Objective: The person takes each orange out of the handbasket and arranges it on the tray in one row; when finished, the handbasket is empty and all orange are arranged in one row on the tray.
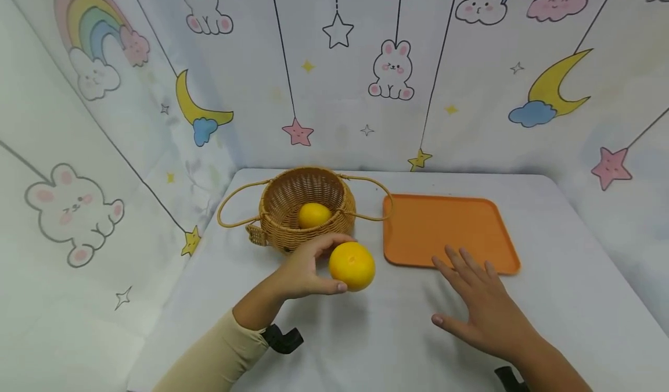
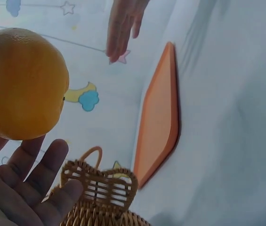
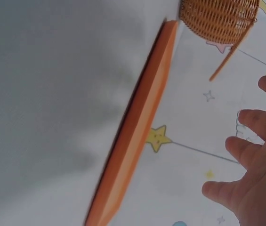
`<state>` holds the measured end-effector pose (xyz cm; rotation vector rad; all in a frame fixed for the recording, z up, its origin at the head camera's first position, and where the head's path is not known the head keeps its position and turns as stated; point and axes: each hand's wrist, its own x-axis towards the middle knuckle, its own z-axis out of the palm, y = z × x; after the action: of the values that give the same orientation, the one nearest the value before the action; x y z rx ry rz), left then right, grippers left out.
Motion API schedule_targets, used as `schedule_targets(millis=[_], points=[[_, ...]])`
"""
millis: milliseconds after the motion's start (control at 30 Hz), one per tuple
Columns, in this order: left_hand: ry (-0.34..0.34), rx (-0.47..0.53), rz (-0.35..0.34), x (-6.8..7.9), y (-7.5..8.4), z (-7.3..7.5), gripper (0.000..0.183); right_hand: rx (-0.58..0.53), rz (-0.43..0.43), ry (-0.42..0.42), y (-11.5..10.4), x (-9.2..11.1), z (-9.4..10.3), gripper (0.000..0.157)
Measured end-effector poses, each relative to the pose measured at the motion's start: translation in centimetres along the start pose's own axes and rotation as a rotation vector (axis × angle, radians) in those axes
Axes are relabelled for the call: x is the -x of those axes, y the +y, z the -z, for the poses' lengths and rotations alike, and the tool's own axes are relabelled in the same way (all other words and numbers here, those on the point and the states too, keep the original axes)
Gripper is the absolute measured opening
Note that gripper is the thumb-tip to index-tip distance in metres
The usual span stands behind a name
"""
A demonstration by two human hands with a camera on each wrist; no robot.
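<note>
Left hand point(image 1: 300, 272) gripped orange point(image 1: 352, 266)

Head view: the orange was above the desk point(image 1: 397, 340), nearer than the basket point(image 1: 284, 238); the right hand point(image 1: 483, 310) had spread fingers point(image 1: 455, 281). Left wrist view: fingers showed beside it. Right wrist view: fingers were straight.

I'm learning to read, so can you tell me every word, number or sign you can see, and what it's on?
There are none: no words, labels, brands or numbers can be read in any view.
The visible sides of the orange in the left hand, the basket and the tray show no writing.
The wall has only drawings, like rabbits and stars.
</note>
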<state>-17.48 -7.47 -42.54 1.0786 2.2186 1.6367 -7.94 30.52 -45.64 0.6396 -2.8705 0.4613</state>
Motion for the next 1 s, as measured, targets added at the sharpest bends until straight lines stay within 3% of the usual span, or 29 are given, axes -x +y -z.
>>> schedule_targets(millis=[233, 400, 533, 800, 1000], points=[[0.006, -0.028, 0.028, -3.7, 0.4, -2.3, 0.071, 0.004, -0.038, 0.019, 1.1, 1.1, 0.2, 0.1], [0.029, -0.141, 0.076, -6.9, 0.9, -4.5, 0.072, 0.0, -0.081, 0.021, 1.5, 1.8, 0.5, 0.1], [0.018, -0.247, 0.132, -10.2, 0.4, -6.9, 0.071, -0.003, -0.109, 0.017, 1.8, 2.5, 0.7, 0.1], [0.016, -0.71, 0.245, -17.4, -2.1, -12.4, 0.075, -0.034, -0.121, 0.031, 2.5, 3.6, 0.3, 0.099], [-0.021, -1.021, 0.341, -20.4, -3.3, -14.4, 0.072, -0.035, -0.113, 0.038, 2.5, 3.9, 0.1, 0.1]])
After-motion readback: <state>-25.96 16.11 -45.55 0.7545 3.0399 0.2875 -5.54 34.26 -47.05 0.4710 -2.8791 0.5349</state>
